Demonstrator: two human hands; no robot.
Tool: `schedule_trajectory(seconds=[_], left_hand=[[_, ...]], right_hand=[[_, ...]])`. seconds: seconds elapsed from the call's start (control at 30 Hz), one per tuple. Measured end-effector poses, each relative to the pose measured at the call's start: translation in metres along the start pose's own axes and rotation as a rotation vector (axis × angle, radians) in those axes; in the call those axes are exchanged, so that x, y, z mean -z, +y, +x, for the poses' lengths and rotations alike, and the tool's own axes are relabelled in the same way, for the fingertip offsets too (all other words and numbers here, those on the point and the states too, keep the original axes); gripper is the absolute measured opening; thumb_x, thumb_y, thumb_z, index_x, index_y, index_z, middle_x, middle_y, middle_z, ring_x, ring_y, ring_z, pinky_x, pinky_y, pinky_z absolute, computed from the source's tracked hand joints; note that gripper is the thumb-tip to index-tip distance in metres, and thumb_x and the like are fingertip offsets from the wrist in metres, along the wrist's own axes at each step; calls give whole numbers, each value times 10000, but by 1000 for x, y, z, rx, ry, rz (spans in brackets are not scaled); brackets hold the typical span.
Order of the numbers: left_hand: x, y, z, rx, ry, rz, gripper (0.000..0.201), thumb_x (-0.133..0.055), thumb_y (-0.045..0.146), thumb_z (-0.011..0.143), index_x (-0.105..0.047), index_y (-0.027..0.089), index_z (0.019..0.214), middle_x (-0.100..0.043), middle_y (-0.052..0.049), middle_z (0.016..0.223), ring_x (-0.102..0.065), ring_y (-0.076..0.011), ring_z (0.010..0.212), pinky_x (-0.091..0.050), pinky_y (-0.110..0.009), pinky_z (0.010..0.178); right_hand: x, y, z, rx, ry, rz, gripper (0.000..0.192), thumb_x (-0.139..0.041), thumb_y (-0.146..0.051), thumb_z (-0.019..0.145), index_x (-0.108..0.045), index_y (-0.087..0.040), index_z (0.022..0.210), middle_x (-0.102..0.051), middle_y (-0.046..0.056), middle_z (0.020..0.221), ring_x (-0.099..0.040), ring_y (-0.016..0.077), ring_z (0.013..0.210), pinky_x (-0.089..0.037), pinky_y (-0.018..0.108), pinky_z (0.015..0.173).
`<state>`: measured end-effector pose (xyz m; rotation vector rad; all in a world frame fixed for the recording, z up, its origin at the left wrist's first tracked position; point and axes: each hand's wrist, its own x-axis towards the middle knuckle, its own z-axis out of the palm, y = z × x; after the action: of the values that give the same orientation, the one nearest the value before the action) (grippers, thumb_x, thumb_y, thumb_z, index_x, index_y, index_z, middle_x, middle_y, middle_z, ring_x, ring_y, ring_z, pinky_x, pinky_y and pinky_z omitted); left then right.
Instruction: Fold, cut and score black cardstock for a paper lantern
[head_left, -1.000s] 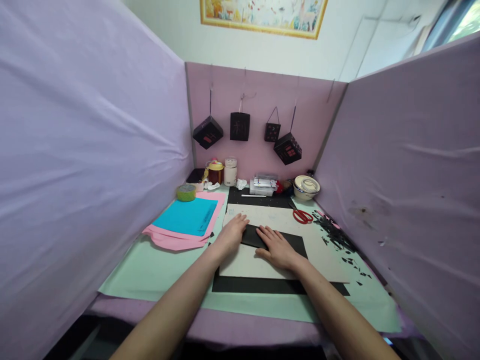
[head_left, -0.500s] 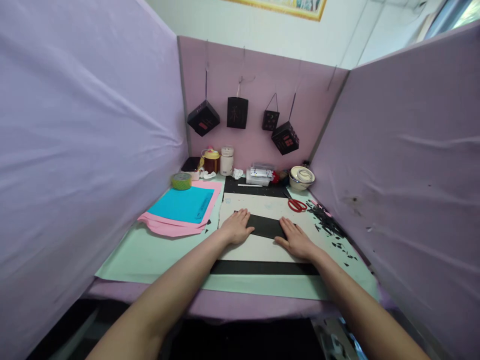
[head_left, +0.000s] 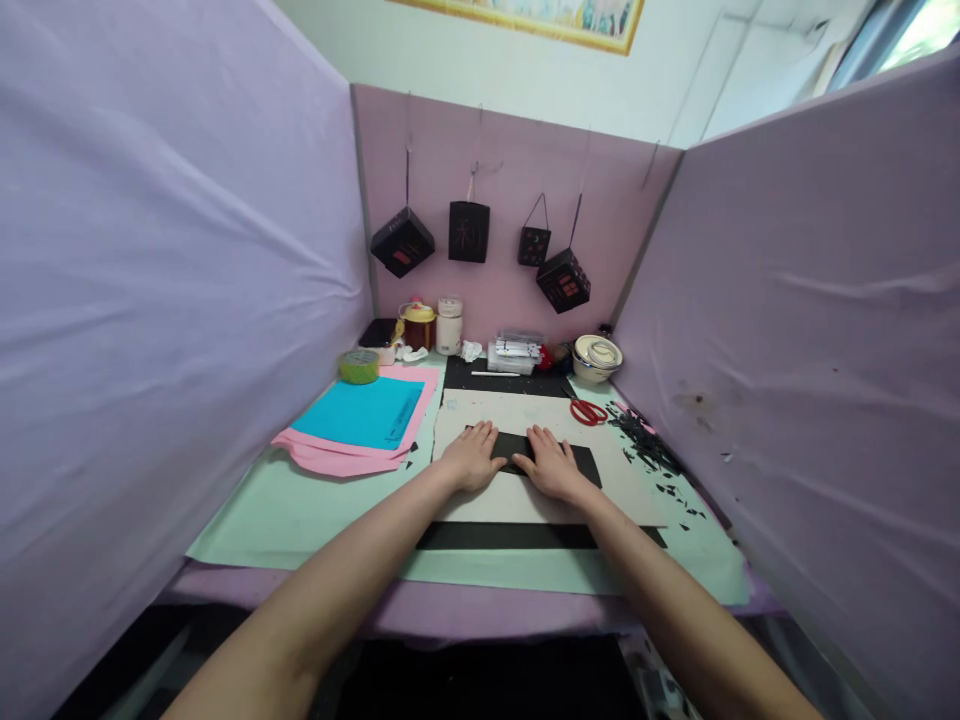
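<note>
A black paper strip (head_left: 580, 464) lies flat on a pale board (head_left: 487, 508) in the middle of the table. On its left end rests my left hand (head_left: 472, 458), palm down with fingers stretched out. My right hand (head_left: 551, 464) lies flat on the middle of the strip, close to the left one, its fingers extended. Neither hand grips anything. Under the board, a larger black sheet (head_left: 510, 537) shows along the near and far edges. Red-handled scissors (head_left: 589, 412) lie at the board's far right corner.
Blue (head_left: 360, 412) and pink sheets (head_left: 315, 455) lie at left with a green tape roll (head_left: 359, 367). Black paper scraps (head_left: 645, 442) litter the right side. A lidded bowl (head_left: 596, 358), a white bottle (head_left: 449, 328) and a plastic box (head_left: 514, 355) stand behind. Black boxes (head_left: 403, 243) hang above.
My right hand has slid left along the black paper strip, uncovering its right end. My left hand stays on the left end. The view has shifted slightly.
</note>
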<state>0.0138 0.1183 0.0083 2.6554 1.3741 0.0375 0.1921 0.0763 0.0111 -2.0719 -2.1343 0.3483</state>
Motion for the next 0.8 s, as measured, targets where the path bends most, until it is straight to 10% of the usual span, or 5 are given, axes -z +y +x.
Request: schedule_trajectory(seconds=[0.47, 0.67, 0.8], left_hand=[[-2, 15, -11, 76, 68, -13, 690, -290, 499, 932, -270, 42, 1450, -171, -158, 1538, -136, -269, 1428, -154, -404, 1148], [-4, 23, -11, 131, 84, 10, 670, -293, 473, 930, -282, 45, 1445, -193, -162, 1532, -162, -266, 1423, -171, -405, 1145], [-5, 23, -11, 133, 106, 47, 644, -283, 432, 930, -289, 42, 1443, -201, -155, 1531, -161, -257, 1424, -135, -413, 1154]], right_hand=[[5, 48, -14, -68, -31, -77, 774, -278, -594, 896, -151, -120, 1494, -107, 67, 1566, -78, 216, 1442, -92, 445, 1151], [7, 13, -7, 108, 119, -81, 619, -333, -345, 908, -245, -105, 1472, -196, 102, 1548, -138, 220, 1432, -79, 445, 1149], [-3, -12, -2, 364, 0, 25, 555, -214, -347, 948, -278, -159, 1466, -246, 61, 1538, -184, 167, 1421, -152, 385, 1142]])
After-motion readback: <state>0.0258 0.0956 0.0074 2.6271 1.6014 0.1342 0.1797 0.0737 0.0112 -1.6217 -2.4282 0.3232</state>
